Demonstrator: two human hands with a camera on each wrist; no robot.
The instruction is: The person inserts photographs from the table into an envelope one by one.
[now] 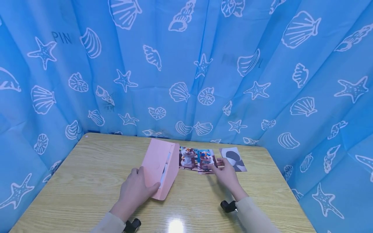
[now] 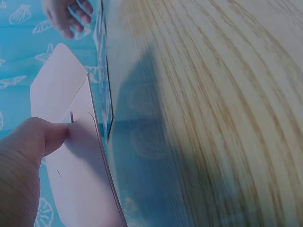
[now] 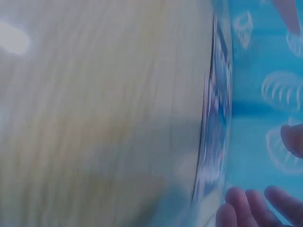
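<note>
Envelope (image 1: 153, 158), one, in left fingers (image 1: 154, 188), at least three cards (image 1: 187, 158)

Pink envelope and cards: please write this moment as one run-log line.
left hand: grips pink envelope; right hand: near cards, holds nothing; cards: on table, right of envelope

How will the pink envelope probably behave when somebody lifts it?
The pink envelope is probably light, as the left hand alone holds it. It seems fairly stiff, sagging little in that grip. The white contents showing in its opening might slide out if tipped.
</note>
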